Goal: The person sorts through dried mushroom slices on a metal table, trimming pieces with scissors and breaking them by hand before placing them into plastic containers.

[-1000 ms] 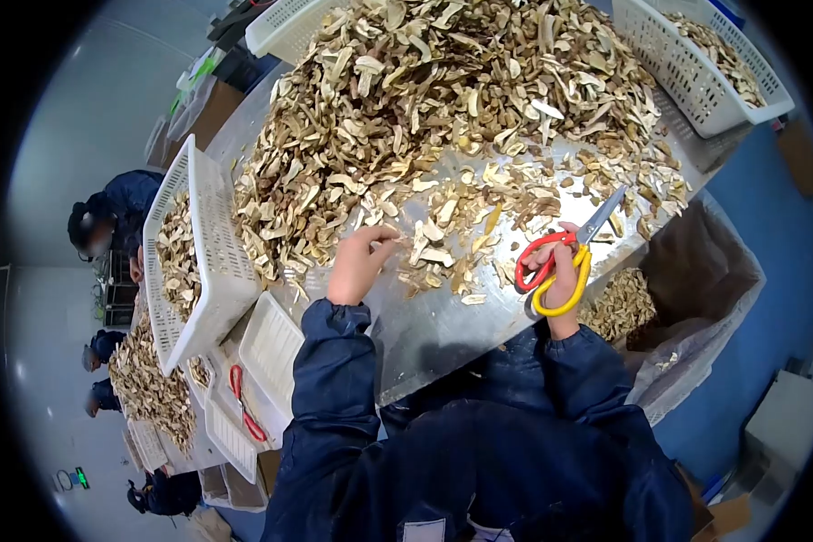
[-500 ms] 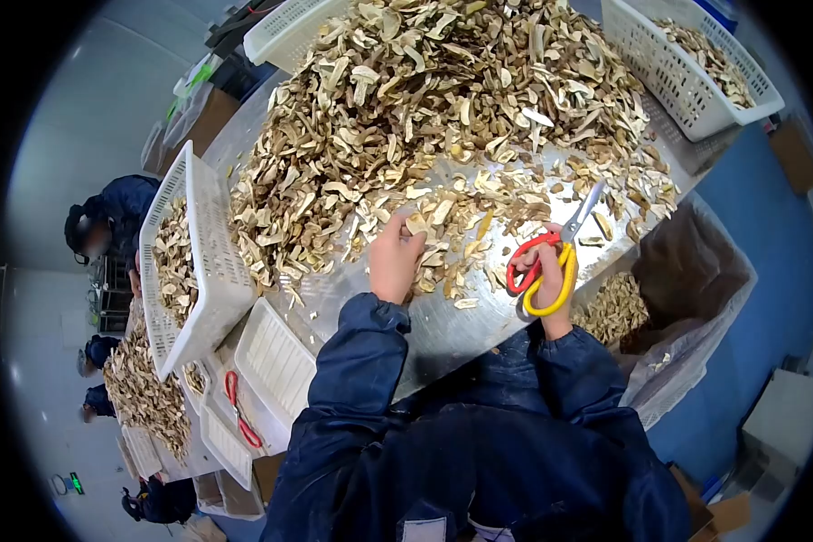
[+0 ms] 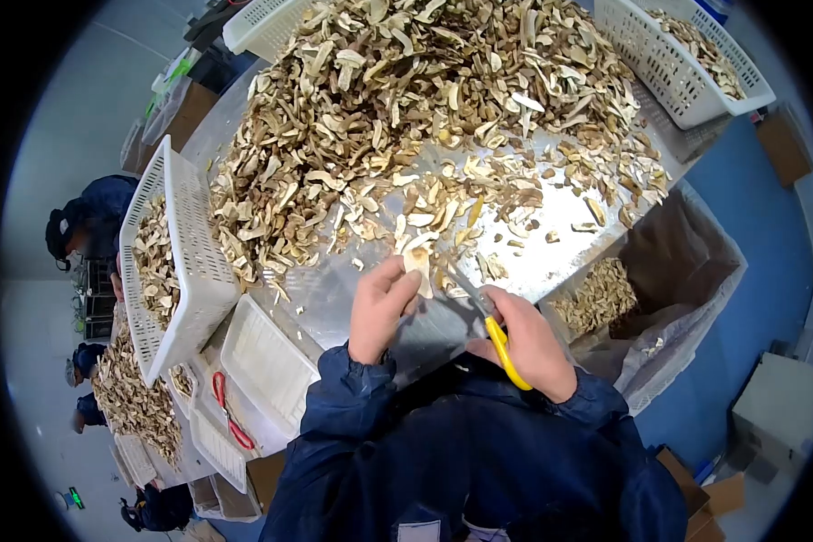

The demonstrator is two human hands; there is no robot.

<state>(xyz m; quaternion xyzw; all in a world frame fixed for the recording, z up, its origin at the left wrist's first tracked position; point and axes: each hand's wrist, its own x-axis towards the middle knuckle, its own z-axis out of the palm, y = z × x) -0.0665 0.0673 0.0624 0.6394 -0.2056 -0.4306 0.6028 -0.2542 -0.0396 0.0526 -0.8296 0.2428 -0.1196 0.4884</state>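
Note:
My left hand (image 3: 379,309) pinches a pale dried mushroom slice (image 3: 418,264) between thumb and fingers, low over the metal table. My right hand (image 3: 531,345) is closed around a pair of scissors (image 3: 507,356). The yellow handle shows, while the red one is hidden by the hand. The scissors' blades point up and left, close beside the slice; whether they touch it I cannot tell. Beyond both hands lies a large heap of dried mushroom slices (image 3: 425,99), with loose pieces scattered on its near side.
White baskets of slices stand at left (image 3: 210,271) and upper right (image 3: 686,86). Left of my sleeve are a white tray (image 3: 264,361) and red-handled scissors (image 3: 228,411). A lined bin (image 3: 696,262) with mushroom pieces sits below the table's right edge. Other people (image 3: 99,217) work at far left.
My right hand has swung left and down toward my left hand, turning the scissors toward the slice. My left hand has drawn slightly nearer to my body with a slice now plainly showing.

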